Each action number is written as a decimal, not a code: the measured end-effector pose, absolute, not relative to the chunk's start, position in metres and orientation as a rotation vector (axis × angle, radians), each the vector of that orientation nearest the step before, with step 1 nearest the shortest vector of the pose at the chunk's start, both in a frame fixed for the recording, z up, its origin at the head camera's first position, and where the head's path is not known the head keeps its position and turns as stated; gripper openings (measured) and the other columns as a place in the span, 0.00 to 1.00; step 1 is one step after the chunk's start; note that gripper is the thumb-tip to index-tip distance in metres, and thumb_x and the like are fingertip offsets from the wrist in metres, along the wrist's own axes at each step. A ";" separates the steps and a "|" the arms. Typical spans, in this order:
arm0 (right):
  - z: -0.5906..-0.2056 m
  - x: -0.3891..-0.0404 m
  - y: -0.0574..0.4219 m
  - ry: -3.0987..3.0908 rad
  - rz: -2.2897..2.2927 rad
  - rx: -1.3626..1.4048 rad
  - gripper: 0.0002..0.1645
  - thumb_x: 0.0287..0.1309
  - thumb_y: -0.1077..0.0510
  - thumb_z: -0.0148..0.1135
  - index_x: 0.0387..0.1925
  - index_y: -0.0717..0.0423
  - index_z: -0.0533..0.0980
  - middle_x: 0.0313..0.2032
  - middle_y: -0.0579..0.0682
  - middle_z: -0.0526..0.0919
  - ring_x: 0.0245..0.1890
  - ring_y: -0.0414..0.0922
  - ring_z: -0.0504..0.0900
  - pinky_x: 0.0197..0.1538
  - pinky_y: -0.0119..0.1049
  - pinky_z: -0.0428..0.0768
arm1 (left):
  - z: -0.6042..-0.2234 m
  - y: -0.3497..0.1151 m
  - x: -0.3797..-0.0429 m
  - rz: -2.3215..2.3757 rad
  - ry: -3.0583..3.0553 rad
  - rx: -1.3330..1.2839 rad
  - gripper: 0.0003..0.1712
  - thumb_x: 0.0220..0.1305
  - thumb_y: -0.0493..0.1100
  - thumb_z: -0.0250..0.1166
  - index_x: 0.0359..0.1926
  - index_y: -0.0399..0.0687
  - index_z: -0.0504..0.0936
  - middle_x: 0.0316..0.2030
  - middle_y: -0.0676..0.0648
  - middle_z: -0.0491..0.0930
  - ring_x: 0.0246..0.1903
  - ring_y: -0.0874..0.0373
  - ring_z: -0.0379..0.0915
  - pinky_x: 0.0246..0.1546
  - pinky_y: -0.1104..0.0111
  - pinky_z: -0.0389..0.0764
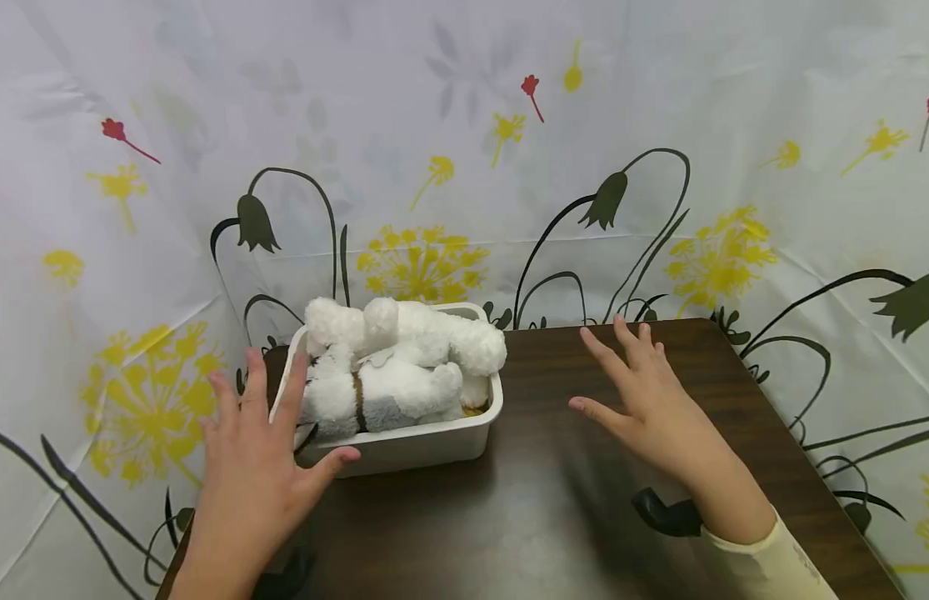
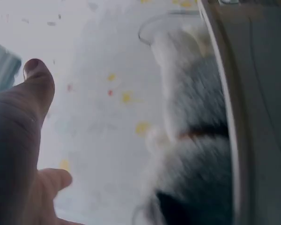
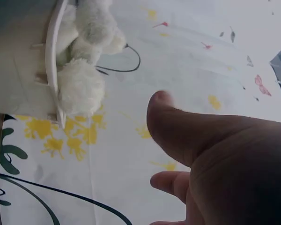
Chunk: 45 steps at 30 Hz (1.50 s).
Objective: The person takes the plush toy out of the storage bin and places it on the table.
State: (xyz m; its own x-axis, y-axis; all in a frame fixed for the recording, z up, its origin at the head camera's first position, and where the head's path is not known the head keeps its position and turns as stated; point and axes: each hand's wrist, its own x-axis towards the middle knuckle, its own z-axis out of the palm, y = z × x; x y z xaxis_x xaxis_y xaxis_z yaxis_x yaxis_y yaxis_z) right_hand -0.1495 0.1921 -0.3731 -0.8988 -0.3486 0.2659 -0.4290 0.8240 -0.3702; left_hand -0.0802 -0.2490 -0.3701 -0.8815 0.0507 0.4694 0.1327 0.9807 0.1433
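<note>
A white plastic bin stands at the back left of the dark table, filled with fluffy plush toys. One white plush toy lies across the back; a grey and white plush toy with a brown band lies in front of it. My left hand, fingers spread, is in front of the bin's left end in the head view; whether it touches the bin I cannot tell. My right hand hovers over the table to the right of the bin, fingers spread, holding nothing. Both wrist views show the plush toys above the bin's rim.
The dark wooden table reaches back to a white curtain printed with flowers. The curtain also runs along the left and right sides. A black wrist mount sits under my right wrist.
</note>
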 end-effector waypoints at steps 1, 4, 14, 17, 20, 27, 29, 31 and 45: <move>-0.373 -0.150 0.192 -2.823 0.680 0.622 0.51 0.64 0.30 0.59 0.80 0.31 0.47 0.81 0.55 0.39 0.79 0.65 0.30 0.75 0.70 0.39 | -0.372 -0.254 -0.082 -0.291 -2.632 -0.126 0.74 0.39 0.79 0.71 0.82 0.65 0.43 0.80 0.33 0.40 0.74 0.18 0.31 0.57 0.20 0.51; -0.374 -0.152 0.192 -2.846 0.779 0.611 0.49 0.66 0.30 0.58 0.80 0.31 0.47 0.81 0.54 0.39 0.80 0.62 0.30 0.77 0.67 0.41 | -0.380 -0.269 -0.086 -0.489 -2.601 -0.092 0.77 0.35 0.73 0.78 0.82 0.63 0.44 0.80 0.33 0.39 0.75 0.20 0.28 0.64 0.23 0.45; -0.391 -0.156 0.187 -2.870 0.944 0.528 0.47 0.65 0.29 0.57 0.79 0.29 0.50 0.81 0.51 0.43 0.81 0.62 0.35 0.75 0.70 0.47 | -0.423 -0.320 -0.103 -1.019 -2.674 -0.083 0.74 0.47 0.54 0.81 0.81 0.72 0.36 0.80 0.35 0.38 0.77 0.30 0.37 0.63 0.26 0.55; -0.388 -0.157 0.177 -2.850 0.945 0.534 0.46 0.65 0.28 0.57 0.78 0.27 0.51 0.81 0.48 0.46 0.81 0.60 0.38 0.73 0.70 0.54 | -0.438 -0.326 -0.109 -1.161 -2.686 -0.114 0.74 0.50 0.48 0.81 0.80 0.76 0.33 0.80 0.34 0.42 0.76 0.29 0.42 0.62 0.29 0.58; -0.382 -0.157 0.160 -2.808 0.941 0.587 0.45 0.65 0.28 0.56 0.78 0.27 0.53 0.80 0.46 0.49 0.81 0.56 0.43 0.72 0.67 0.60 | -0.447 -0.327 -0.114 -1.234 -2.678 -0.135 0.75 0.49 0.44 0.82 0.80 0.77 0.34 0.79 0.34 0.44 0.74 0.29 0.46 0.63 0.30 0.56; -0.365 -0.162 0.096 -2.624 0.873 0.902 0.43 0.66 0.33 0.60 0.76 0.37 0.58 0.74 0.45 0.61 0.77 0.45 0.59 0.73 0.50 0.67 | -0.457 -0.325 -0.121 -1.220 -2.652 -0.133 0.74 0.47 0.43 0.83 0.80 0.75 0.39 0.78 0.36 0.51 0.70 0.30 0.56 0.62 0.37 0.62; -0.362 -0.164 0.076 -2.600 0.853 0.992 0.44 0.65 0.33 0.61 0.75 0.41 0.59 0.72 0.45 0.64 0.77 0.46 0.59 0.74 0.49 0.67 | -0.459 -0.324 -0.121 -1.204 -2.660 -0.121 0.70 0.51 0.44 0.81 0.81 0.72 0.40 0.78 0.36 0.53 0.69 0.33 0.57 0.64 0.48 0.65; -0.360 -0.167 0.058 -2.603 0.825 1.048 0.45 0.64 0.32 0.62 0.75 0.42 0.59 0.71 0.45 0.65 0.77 0.46 0.60 0.74 0.47 0.68 | -0.461 -0.322 -0.120 -1.192 -2.666 -0.105 0.67 0.54 0.45 0.79 0.81 0.70 0.41 0.78 0.38 0.54 0.69 0.35 0.59 0.63 0.55 0.66; -0.346 -0.214 -0.019 -2.789 0.520 1.330 0.57 0.55 0.28 0.67 0.77 0.49 0.57 0.64 0.48 0.70 0.58 0.42 0.73 0.62 0.38 0.75 | -0.465 -0.321 -0.123 -1.190 -2.643 -0.118 0.61 0.57 0.43 0.77 0.81 0.65 0.47 0.74 0.38 0.61 0.67 0.48 0.61 0.63 0.70 0.63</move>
